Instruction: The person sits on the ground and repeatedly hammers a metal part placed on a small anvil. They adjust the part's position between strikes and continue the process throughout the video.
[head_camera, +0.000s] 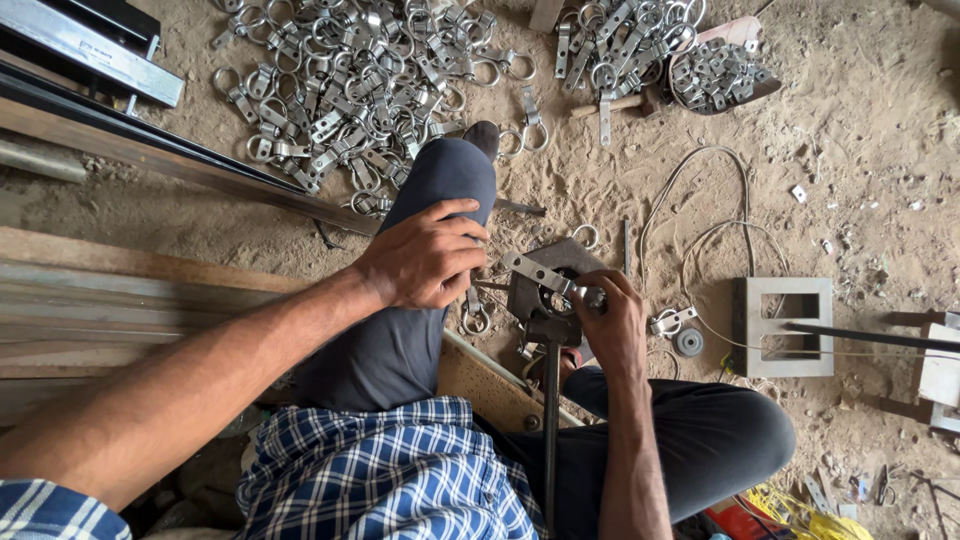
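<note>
A worker sits on a sandy workshop floor (860, 120), legs in dark grey trousers stretched around a small dark steel bending jig (545, 290) with a long upright lever handle (552, 430). The right hand (610, 325) is clenched on a flat, pale metal strip with punched holes (535, 272), pinching its end where it lies across the top of the jig. The left hand (425, 258) rests curled over the raised knee, fingers loosely closed just beside the strip's other end; whether it grips anything cannot be told.

Beyond the knee lies a wide heap of finished silver metal ring clamps (350, 80), with a second, smaller heap (615, 40) near a shallow pan filled with small metal pieces (722, 72). To the right of the jig a square grey metal frame block (785, 325) sits on the sand, a pale wire (700, 200) looping around it. Long wooden planks and steel bars (130, 280) lie along the left.
</note>
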